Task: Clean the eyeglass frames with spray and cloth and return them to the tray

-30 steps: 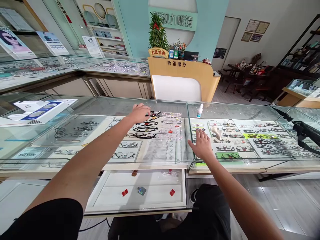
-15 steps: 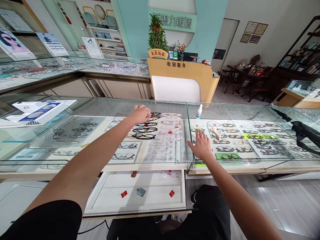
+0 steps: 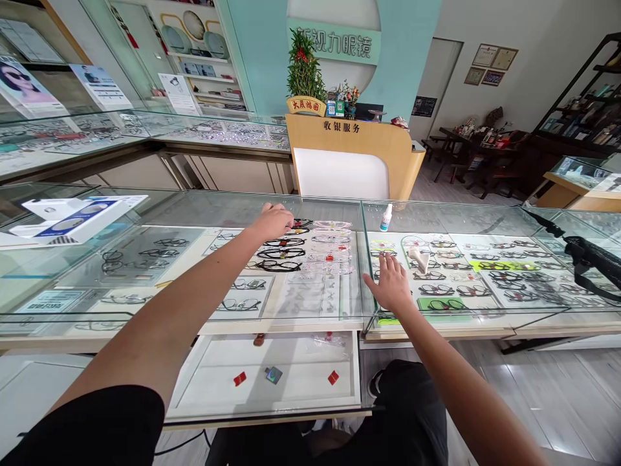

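Note:
My left hand (image 3: 273, 221) reaches to the far end of a column of dark-framed eyeglasses. Its fingers are bent down and closed on the farthest pair of eyeglasses (image 3: 303, 222), with the fingertips partly hidden. Nearer to me in that column lie more dark eyeglasses (image 3: 279, 265), some with small coloured tags. Beside them runs a column of clear and pink eyeglasses (image 3: 332, 238). My right hand (image 3: 392, 282) rests palm down on the glass to the right, fingers spread, holding nothing. Eyeglasses on a green card (image 3: 444, 305) lie to its right.
A spray bottle (image 3: 386, 218) and a pale, cone-shaped object (image 3: 419, 259) stand beyond my right hand. At left lies an opened white and blue box (image 3: 80, 219). Below the counter an open drawer (image 3: 204, 395) holds red pieces and a grey tag. A black strap (image 3: 589, 259) lies far right.
Almost nothing differs. My left forearm has shifted very slightly, while both hands stay at the same places.

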### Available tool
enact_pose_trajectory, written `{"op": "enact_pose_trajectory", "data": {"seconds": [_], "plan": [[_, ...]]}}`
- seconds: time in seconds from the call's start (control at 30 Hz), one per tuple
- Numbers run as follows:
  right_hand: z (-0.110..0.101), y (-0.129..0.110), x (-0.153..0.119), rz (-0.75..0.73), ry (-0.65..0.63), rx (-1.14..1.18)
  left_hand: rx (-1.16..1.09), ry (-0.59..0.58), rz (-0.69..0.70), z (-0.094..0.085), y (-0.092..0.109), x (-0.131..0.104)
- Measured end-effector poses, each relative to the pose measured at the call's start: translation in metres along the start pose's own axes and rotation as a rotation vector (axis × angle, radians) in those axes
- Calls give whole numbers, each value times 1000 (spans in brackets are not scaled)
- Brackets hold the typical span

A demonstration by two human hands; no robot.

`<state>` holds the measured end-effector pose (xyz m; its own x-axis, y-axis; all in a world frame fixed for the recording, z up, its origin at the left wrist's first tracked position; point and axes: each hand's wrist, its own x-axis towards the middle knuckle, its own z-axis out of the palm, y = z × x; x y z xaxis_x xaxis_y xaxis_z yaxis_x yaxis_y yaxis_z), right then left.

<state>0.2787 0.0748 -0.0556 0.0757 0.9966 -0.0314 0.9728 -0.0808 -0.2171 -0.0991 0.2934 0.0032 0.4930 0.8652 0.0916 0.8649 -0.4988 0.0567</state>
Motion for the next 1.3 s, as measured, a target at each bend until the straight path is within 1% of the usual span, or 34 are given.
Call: {"op": "enact_pose_trajectory", "data": {"seconds": [0.13, 0.23, 0.3, 0.43, 0.57, 0.7, 0.8, 0.93, 1.3], "plan": [[-1, 0, 0, 5, -6, 0, 36, -10, -21, -6, 4, -1], [-1, 0, 0, 2, -5, -1, 53, 9, -28, -11, 1, -8], [-1, 0, 0, -2, -5, -5, 37, -2, -29, -15, -3, -16], [1, 2, 0, -9, 7, -7, 2, -78, -21, -21, -7, -38], [2, 3, 1, -13, 5, -12, 2, -69, 1, -22, 0, -58], [1, 2, 0, -10, 3, -15, -27, -101, 39, -22, 11, -67], [0, 2, 0, -9, 8, -10, -28, -110, 45, -21, 15, -70], [1, 2, 0, -4, 12, -12, -29, -114, 35, -21, 16, -70], [1, 1, 0, -1, 4, -1, -21, -102, 36, -20, 21, -60]]}}
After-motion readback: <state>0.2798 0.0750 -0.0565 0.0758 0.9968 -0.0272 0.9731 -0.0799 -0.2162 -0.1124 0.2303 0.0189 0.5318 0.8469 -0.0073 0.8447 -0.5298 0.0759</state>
